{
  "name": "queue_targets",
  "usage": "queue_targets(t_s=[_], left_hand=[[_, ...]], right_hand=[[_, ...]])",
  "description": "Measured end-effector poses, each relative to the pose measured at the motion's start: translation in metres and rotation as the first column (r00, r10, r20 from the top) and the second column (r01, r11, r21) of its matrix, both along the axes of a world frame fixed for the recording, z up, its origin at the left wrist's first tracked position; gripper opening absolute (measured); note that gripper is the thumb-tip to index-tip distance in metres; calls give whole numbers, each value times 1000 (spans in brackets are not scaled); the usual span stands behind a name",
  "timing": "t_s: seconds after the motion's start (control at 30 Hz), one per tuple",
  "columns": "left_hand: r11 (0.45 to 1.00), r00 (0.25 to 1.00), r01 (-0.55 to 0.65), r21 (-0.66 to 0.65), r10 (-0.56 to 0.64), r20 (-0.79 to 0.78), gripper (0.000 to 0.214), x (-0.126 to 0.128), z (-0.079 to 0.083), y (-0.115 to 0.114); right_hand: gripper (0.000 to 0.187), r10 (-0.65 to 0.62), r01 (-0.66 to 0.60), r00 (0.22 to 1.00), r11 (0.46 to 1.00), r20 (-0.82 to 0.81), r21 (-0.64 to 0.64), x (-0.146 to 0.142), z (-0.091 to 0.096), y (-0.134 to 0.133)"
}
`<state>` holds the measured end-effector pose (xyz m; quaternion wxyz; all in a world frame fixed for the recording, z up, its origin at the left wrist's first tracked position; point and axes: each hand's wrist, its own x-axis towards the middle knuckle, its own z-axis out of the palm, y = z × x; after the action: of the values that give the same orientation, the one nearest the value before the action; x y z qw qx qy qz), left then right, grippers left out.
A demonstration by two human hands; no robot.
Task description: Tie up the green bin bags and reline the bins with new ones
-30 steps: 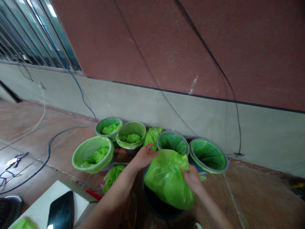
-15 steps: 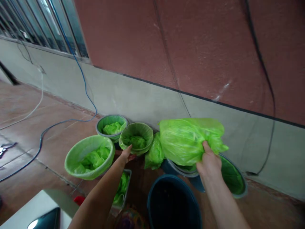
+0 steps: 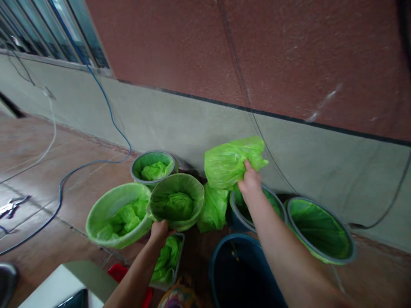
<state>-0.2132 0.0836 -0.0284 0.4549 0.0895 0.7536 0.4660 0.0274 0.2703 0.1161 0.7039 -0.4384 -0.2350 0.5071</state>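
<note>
Far left, floor level: a thin blue cable (image 3: 64, 182) runs over the reddish tiles toward the barred window (image 3: 48, 30). Next along, a wide round basin lined with pale green plastic (image 3: 96, 214) holds crumpled green bags. Behind it, against the wall, stands a small grey-rimmed round bin with a green liner (image 3: 138, 161), also with bags inside. My left hand (image 3: 159, 231) is on the near lower side of a round bin wrapped in an olive-green plastic liner (image 3: 189, 192), which touches the basin's rim. My fingers curl against its wall, but I cannot tell whether they truly clamp it. Just under that hand lies a shallow rectangular metal tray (image 3: 177, 269) stuffed with more green bags. Right of the olive-lined bin, a loose crumpled green bag (image 3: 213, 209) slumps on the floor near the wall. Above it my right hand (image 3: 248, 182) is closed tight on a bunched bright green plastic bag (image 3: 229, 162), held in the air in front of the grey wall base, above the rim of a grey-rimmed bin with a dark green liner (image 3: 234, 211). Nearest me sits an unlined dark blue round bucket (image 3: 221, 267). Far right: a larger grey-rimmed bin with a green liner (image 3: 321, 231), open, nothing showing inside.
</note>
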Motion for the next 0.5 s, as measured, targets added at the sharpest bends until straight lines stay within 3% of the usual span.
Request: queue_targets(t_s=[0.07,0.1,0.17,0.23,0.3,0.5], left_hand=[[998,995,-52,-34,55,84,25,2,-1,-12],[997,991,-69,-43,73,111,24,3,-2,-16],[997,989,-75,-36,78,123,21,5,-4,-22],[997,989,-74,-14,75,128,17,5,-5,-25],[997,989,-74,9,72,133,15,5,-6,-27],[998,975,-63,-11,64,214,44,8,10,-36]], right_hand=[[36,207,-205,978,975,5,-90,-18,-21,-1],[34,326,-315,944,933,41,-174,-24,-34,-6],[26,434,-336,878,859,202,-387,-29,-60,-24],[22,442,-241,823,841,357,-484,-24,-81,-45],[24,429,-215,825,841,368,-497,-14,-92,-68],[33,434,-268,851,844,297,-465,32,-87,-148]])
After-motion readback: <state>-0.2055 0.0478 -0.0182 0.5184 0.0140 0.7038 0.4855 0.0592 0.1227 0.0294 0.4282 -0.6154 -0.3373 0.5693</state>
